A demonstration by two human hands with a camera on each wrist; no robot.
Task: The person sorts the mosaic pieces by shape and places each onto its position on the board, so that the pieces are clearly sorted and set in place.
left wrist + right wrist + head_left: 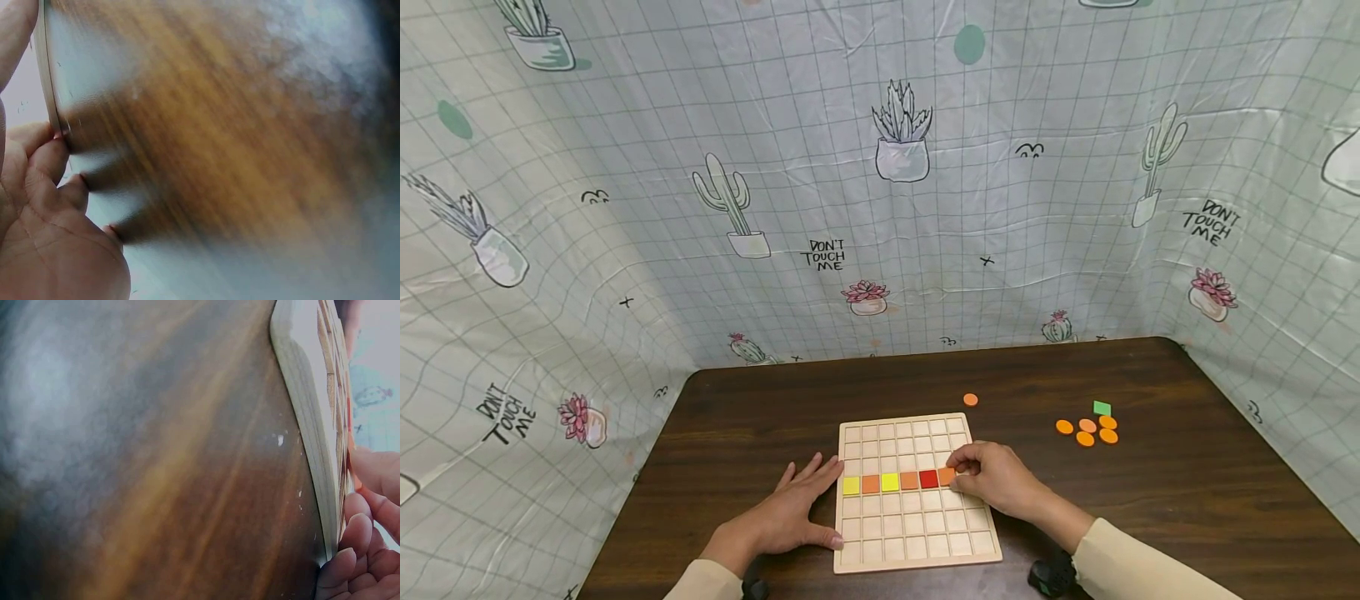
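Note:
A wooden grid board (914,527) lies flat on the table. One row across its middle holds square tiles: a yellow tile (851,486), an orange tile (870,484), a second yellow tile (890,482), another orange tile (909,480) and a red tile (928,478). Right of the red one, my right hand (1002,479) pinches an orange square tile (946,477) between thumb and forefinger, at the board. In the right wrist view, its other fingers (356,534) curl near the board's edge. With fingers spread, my left hand (786,512) touches the board's left edge.
Beyond the board lies a single orange disc (971,400). To the right, several orange discs (1086,438) cluster beside a green square tile (1102,408). A patterned curtain (902,208) hangs behind and beside the dark wooden table (760,417).

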